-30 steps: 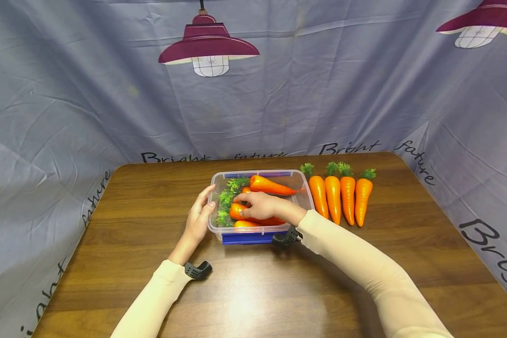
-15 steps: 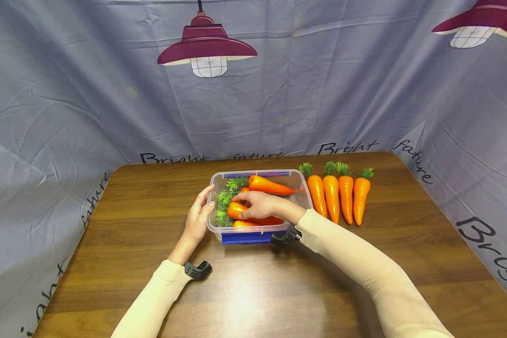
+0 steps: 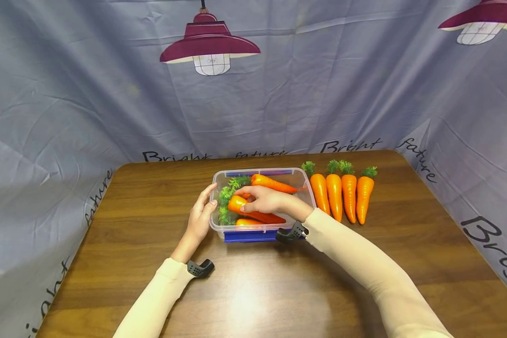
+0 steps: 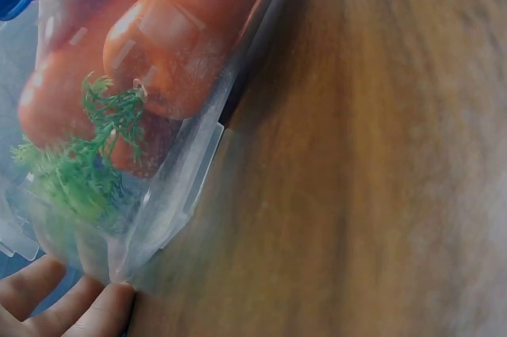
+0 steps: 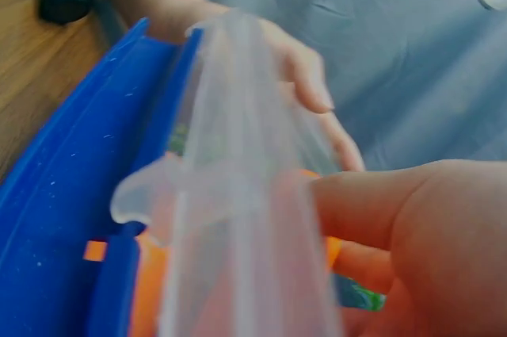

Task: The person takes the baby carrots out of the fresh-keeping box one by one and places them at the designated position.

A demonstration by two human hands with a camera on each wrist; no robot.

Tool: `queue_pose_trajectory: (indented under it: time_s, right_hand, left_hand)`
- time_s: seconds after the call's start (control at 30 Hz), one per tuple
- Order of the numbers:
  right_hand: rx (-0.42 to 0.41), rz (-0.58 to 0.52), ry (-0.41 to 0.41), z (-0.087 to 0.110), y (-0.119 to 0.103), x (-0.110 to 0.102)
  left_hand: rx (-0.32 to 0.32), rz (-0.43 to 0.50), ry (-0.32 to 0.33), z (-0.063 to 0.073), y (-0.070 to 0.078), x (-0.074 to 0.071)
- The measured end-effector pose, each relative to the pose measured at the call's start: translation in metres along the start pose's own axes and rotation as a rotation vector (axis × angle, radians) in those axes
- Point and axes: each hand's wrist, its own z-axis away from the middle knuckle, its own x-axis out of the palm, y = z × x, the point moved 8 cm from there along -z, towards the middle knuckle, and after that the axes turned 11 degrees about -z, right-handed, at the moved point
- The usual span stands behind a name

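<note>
A clear plastic box (image 3: pixel 306 209) with a blue clip flap (image 3: pixel 249 236) on its near side stands mid-table with several orange carrots lying in it, their green tops to the left. My right hand (image 3: pixel 264 199) reaches in from the right and pinches one carrot (image 3: pixel 236 203) near its leafy end, thumb in front and fingers behind. Another carrot (image 3: pixel 274 184) lies along the far wall, and part of a third (image 3: pixel 248 222) shows by the near wall. My left hand (image 3: pixel 200 218) touches the box's left end, its fingers (image 4: pixel 91 305) extended against the clear wall.
To the right of the box, several carrots (image 3: pixel 334 192) lie in a row, leafy ends away from me. The wooden table (image 3: pixel 152 202) ends at a grey printed curtain (image 3: pixel 304 94) at the back and sides.
My right hand has raised the pinched carrot's leafy end slightly and moved it toward the back of the box. My left hand stays at the box's left end.
</note>
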Motion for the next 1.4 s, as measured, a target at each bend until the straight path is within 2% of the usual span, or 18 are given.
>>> queue_pose_trajectory:
  time_s: [0.1, 0.23, 0.37, 0.47, 0.63, 0.83, 1.03, 1.3, 1.4]
  right_hand:
    - [-0.007, -0.099, 0.028, 0.005, 0.001, -0.007]
    - [-0.028, -0.300, 0.045, 0.015, 0.003, -0.016]
    - [-0.061, -0.527, 0.040, 0.031, 0.001, -0.026]
    - [-0.107, -0.648, 0.040, 0.045, -0.004, -0.035]
    - [-0.152, -0.815, 0.090, 0.071, -0.001, -0.062]
    - [-0.187, -0.984, 0.174, 0.106, 0.020, -0.103]
    - [-0.206, -1.059, 0.245, 0.145, 0.049, -0.136]
    - [-0.124, -0.958, 0.474, 0.200, 0.111, -0.175]
    - [-0.108, -0.987, 0.516, 0.215, 0.136, -0.183]
  left_hand:
    - [-0.004, -0.007, 0.000, 0.000, 0.000, 0.000]
    - [-0.004, -0.005, -0.002, 0.001, 0.000, 0.001]
    - [0.005, 0.000, -0.004, 0.000, 0.001, 0.001]
    - [0.010, 0.004, -0.005, 0.000, 0.001, 0.001]
    - [0.008, 0.006, -0.014, 0.001, 0.000, 0.002]
    - [-0.003, 0.010, -0.022, 0.001, 0.001, 0.002]
    - [-0.011, 0.006, -0.027, 0.001, 0.001, 0.001]
    - [-0.008, 0.018, -0.019, 0.001, 0.000, 0.000]
    - [-0.003, 0.025, -0.016, 0.000, 0.000, -0.001]
